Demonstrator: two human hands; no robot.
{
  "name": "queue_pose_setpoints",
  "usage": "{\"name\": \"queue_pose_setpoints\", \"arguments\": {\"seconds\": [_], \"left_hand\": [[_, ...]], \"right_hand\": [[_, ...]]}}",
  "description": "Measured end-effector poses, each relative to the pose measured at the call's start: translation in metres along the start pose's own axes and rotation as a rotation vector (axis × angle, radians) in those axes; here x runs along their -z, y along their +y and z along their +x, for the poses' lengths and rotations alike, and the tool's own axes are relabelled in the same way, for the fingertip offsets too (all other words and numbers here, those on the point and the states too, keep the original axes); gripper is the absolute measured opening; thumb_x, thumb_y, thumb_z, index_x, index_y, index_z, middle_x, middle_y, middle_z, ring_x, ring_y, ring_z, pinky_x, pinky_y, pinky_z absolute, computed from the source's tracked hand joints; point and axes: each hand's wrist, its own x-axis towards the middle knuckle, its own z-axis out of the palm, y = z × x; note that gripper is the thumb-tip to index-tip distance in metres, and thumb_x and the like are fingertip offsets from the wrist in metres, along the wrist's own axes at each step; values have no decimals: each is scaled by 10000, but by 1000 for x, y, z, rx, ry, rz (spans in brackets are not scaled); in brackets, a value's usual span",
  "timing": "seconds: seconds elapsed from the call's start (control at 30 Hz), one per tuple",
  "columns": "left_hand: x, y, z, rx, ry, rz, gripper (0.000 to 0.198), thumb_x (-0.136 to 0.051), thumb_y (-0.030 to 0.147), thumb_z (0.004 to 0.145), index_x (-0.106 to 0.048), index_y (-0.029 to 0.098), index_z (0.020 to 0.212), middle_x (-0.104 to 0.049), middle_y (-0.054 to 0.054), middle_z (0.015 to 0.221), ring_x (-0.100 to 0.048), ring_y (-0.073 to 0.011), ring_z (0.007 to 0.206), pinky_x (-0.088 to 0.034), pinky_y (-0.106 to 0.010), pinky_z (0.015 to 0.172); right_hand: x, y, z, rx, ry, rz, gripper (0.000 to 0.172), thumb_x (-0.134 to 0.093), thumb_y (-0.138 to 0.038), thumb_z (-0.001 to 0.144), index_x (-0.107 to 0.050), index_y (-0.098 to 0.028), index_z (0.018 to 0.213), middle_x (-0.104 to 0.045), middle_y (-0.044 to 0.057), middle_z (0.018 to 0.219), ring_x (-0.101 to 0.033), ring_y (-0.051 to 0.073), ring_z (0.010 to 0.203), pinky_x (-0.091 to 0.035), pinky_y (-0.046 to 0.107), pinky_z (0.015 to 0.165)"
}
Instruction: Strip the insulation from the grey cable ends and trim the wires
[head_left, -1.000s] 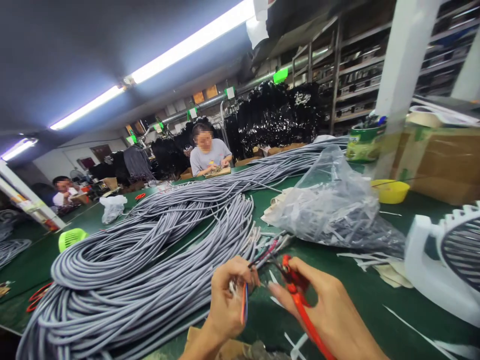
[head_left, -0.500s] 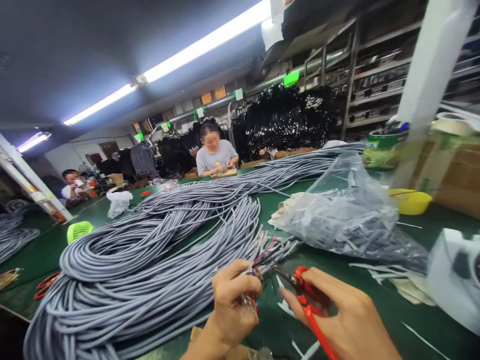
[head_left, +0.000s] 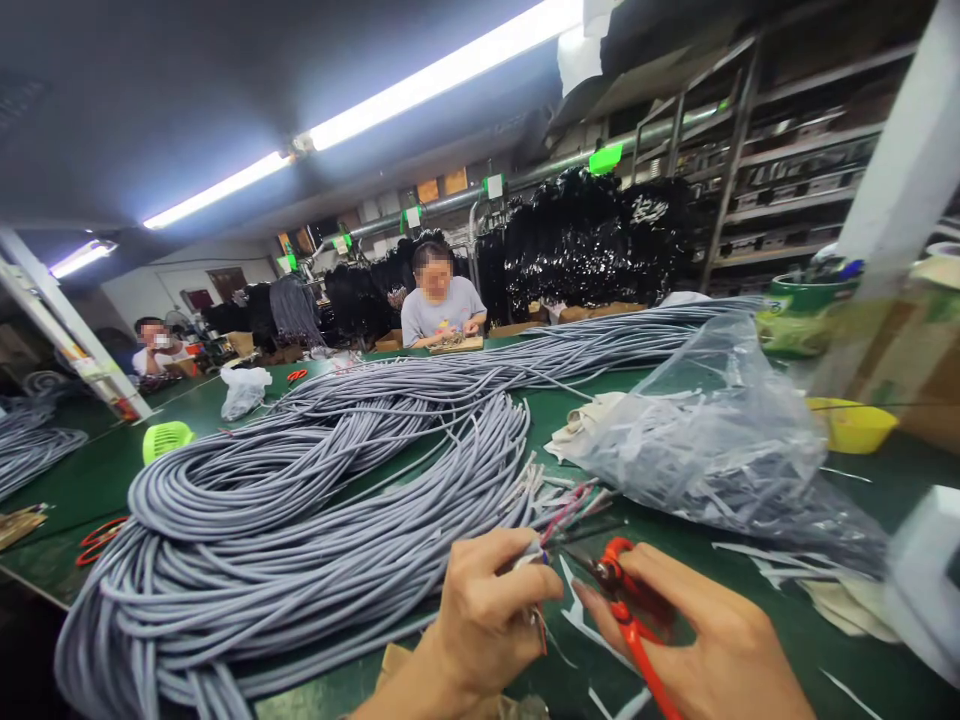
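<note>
My left hand (head_left: 499,600) is closed around the end of a grey cable, and thin coloured wires (head_left: 541,625) stick out below its fingers. My right hand (head_left: 697,625) grips red-handled scissors (head_left: 634,630), fingers in the loops. Their dark blades point left, close to the left fingertips; whether they touch a wire is too blurred to tell. Behind the hands, stripped cable ends with red and white wires (head_left: 574,505) fan out from a big coiled bundle of grey cables (head_left: 322,560) on the green table (head_left: 600,545).
A clear plastic bag (head_left: 697,450) of pale scraps lies right of the bundle, by a yellow bowl (head_left: 851,425). Pale strips (head_left: 592,620) litter the table. Other scissors (head_left: 101,540) and a green basket (head_left: 166,440) lie left. A co-worker (head_left: 442,305) sits across the table.
The view has turned slightly left, so the scene sits further right. Both hands stay close together; the scissors remain beside the left fingertips, and the wires below the left hand have shifted.
</note>
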Motion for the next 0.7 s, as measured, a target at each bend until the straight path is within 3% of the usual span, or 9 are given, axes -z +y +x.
{"name": "queue_pose_setpoints", "arguments": {"seconds": [0.23,0.5,0.57,0.67,0.7], "left_hand": [[1,1,0,17,-73,-138,193,-512,162,760,-583,175,581,-602,-44,641,-522,-108,511,-381,-194,453],[0,-1,-1,154,-161,-438,224,-407,66,663,-578,166,559,-594,-26,566,-518,-103,483,-374,-191,453],[-1,-2,-2,257,-151,-504,203,-415,63,685,-581,159,616,-589,-21,554,-526,-104,492,-391,-194,476],[-4,-3,-2,545,-130,-659,54,-525,142,729,-521,156,781,-599,-12,571,-507,-86,449,-387,-176,441],[-5,-4,-1,650,-132,-729,144,-577,183,718,-479,166,821,-595,3,560,-476,-72,405,-365,-163,405]], "right_hand": [[-3,6,0,120,-57,-44,119,-495,-201,766,-518,-211,649,-567,-13,572,-524,102,470,-433,186,458],[4,3,0,228,-93,-139,172,-437,-159,758,-429,-218,597,-529,-16,524,-502,90,430,-374,174,404],[6,3,1,257,-76,-160,202,-416,-150,765,-405,-219,576,-497,-30,485,-459,79,386,-346,174,387],[6,2,2,271,-60,-176,259,-398,-165,801,-393,-218,548,-444,-47,437,-386,71,340,-315,183,375],[6,2,2,265,-61,-178,276,-393,-174,816,-401,-216,542,-434,-48,429,-373,71,338,-311,185,375]]}}
